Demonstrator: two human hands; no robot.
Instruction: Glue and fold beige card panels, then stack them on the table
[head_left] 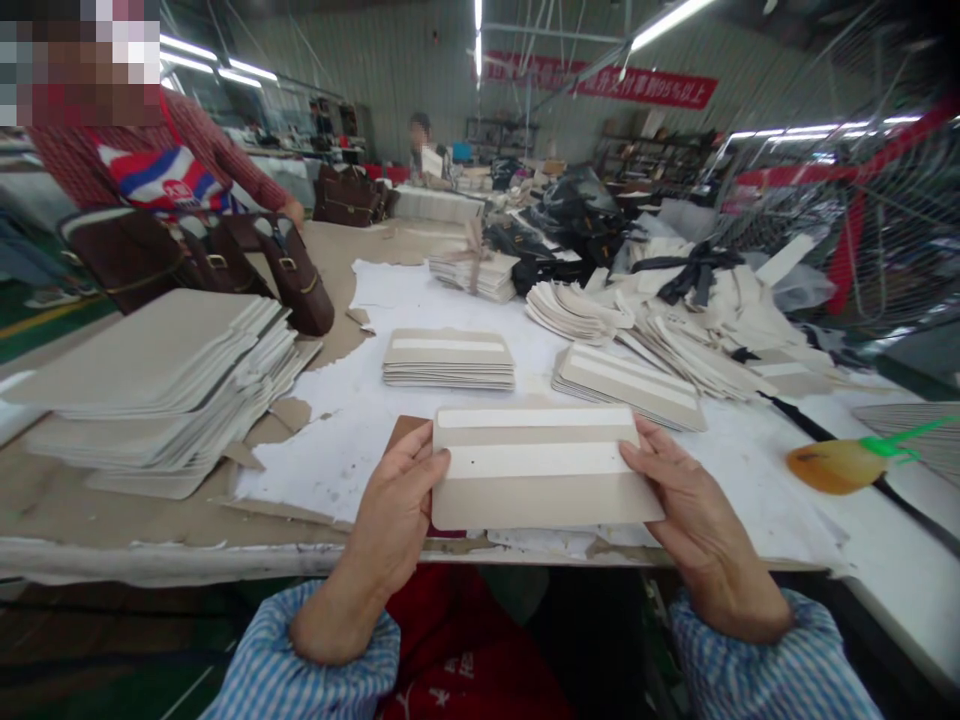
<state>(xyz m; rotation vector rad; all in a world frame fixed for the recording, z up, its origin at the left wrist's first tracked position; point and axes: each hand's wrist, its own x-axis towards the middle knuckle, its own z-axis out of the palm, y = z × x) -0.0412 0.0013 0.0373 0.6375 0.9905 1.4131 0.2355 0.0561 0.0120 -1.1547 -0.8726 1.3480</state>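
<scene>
I hold a beige card panel (pixel 540 490) with two white strips across it, just above the table's near edge. My left hand (pixel 397 510) grips its left end, thumb on top. My right hand (pixel 686 510) grips its right end the same way. A brown piece (pixel 405 430) shows behind the panel's left corner. A neat stack of the same panels (pixel 448 360) lies a little further out on the white paper (pixel 337 440). Another stack (pixel 626 385) lies to the right of it.
A tall pile of large beige sheets (pixel 157 390) fills the left side. More fanned piles (pixel 577 310) and scraps lie at the back right. A yellow glue brush with a green handle (pixel 847 465) rests at right. A person at far left handles brown leather bags (pixel 292 270).
</scene>
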